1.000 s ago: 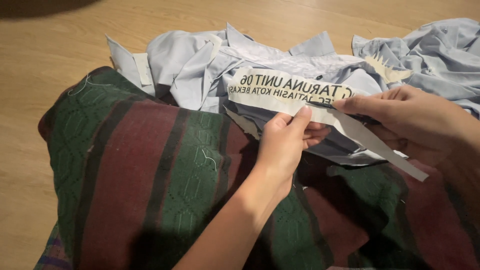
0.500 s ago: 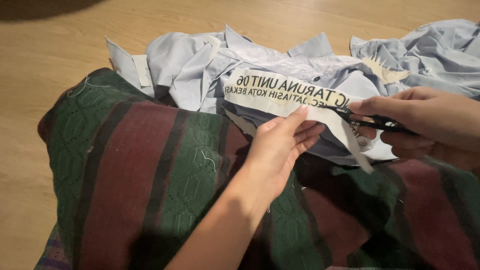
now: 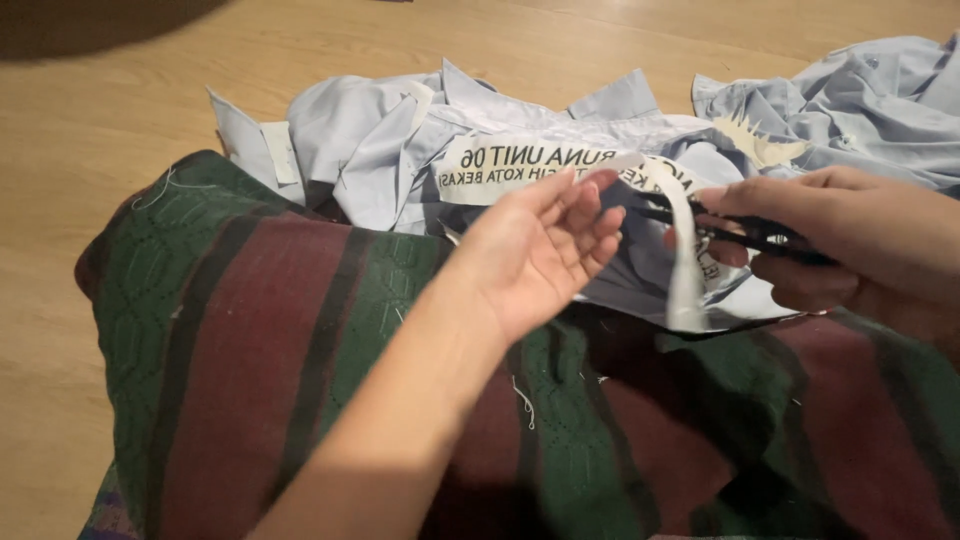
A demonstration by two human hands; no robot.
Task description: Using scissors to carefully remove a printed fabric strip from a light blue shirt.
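My left hand (image 3: 545, 250) is raised palm up with its fingers apart, and the fingertips brush a cream fabric strip with dark printing (image 3: 500, 170). My right hand (image 3: 850, 240) grips black scissors (image 3: 740, 232) whose blades point left toward the left fingers. The loose end of the strip (image 3: 685, 275) droops over the blades and hangs down. Under the strip lies a crumpled light blue shirt (image 3: 380, 140).
A green and maroon striped cloth (image 3: 300, 350) covers my lap in the foreground. More light blue fabric (image 3: 850, 90) is heaped at the upper right. All of it rests on a wooden floor (image 3: 120, 120). A few loose threads lie on the striped cloth.
My left hand released its pinch on the strip and opened palm up. The right hand brought the scissors leftward, and the strip's free end now hangs over the blades.
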